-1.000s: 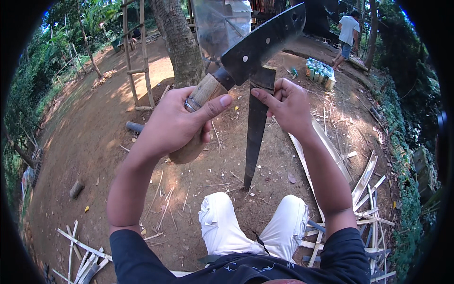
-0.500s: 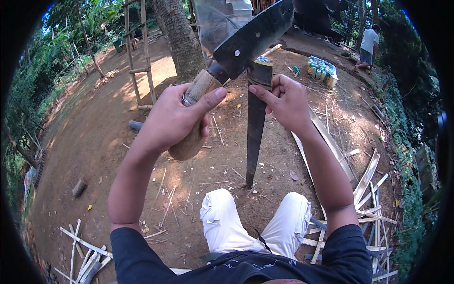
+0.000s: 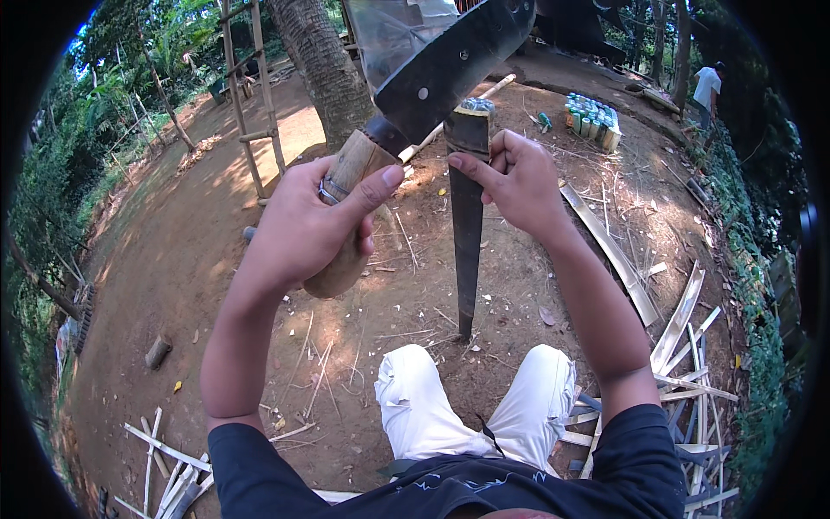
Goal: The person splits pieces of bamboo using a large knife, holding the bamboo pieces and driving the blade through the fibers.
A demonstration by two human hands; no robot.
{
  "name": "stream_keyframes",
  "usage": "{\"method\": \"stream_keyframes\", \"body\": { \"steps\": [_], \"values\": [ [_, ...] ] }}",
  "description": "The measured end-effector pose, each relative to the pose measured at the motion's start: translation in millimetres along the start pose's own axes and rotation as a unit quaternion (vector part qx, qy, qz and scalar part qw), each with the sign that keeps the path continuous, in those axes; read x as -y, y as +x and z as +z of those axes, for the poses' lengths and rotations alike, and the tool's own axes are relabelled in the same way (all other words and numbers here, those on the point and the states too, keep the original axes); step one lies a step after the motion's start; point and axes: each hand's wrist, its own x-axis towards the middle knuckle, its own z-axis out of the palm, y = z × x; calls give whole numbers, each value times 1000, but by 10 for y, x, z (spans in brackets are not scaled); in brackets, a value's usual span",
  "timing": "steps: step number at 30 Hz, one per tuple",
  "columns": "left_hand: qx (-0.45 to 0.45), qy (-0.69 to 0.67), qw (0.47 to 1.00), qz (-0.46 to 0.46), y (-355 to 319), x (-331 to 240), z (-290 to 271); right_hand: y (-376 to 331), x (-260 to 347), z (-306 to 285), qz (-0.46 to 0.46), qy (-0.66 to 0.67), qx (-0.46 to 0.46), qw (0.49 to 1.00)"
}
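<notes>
My left hand (image 3: pixel 303 227) is closed round the pale wooden handle (image 3: pixel 353 169) of a large knife. Its broad dark blade (image 3: pixel 450 65), pierced with a few holes, slants up to the right. A metal ring circles the handle. My right hand (image 3: pixel 517 177) pinches the upper right edge of a long dark flat strip (image 3: pixel 468 233), thumb across its front face. That strip is wide at the top, with a band round it, and narrows downward. Its low end appears near the ground in front of my knees; whether it touches, I cannot tell. The blade passes just above the strip's top.
Split bamboo strips (image 3: pixel 679 324) lie in a heap at the right, more (image 3: pixel 177 480) at the lower left. A tree trunk (image 3: pixel 316 69) and bamboo ladder (image 3: pixel 251 104) stand behind. Farther off are a pack of cans (image 3: pixel 592 121) and a person (image 3: pixel 707 91).
The view has shifted slightly. The knife sits a little lower and further left, still in my left hand. My right hand keeps its pinch on the strip. The distant person now stands more upright.
</notes>
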Motion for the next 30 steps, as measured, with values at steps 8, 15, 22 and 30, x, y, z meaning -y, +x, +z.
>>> {"method": "stream_keyframes", "body": {
  "steps": [8,15,22,30],
  "values": [
    [-4,1,1000,0,-5,-10,71,-26,-23,-24,2,14,-11,1000],
    [1,17,1000,0,13,1,99,-26,-15,-51,-3,2,-12,1000],
    [-5,8,1000,-4,17,4,73,-46,-27,-56,8,22,-9,1000],
    [-5,8,1000,-14,3,-11,115,-32,-29,-57,21,21,-2,1000]
  ]
}}
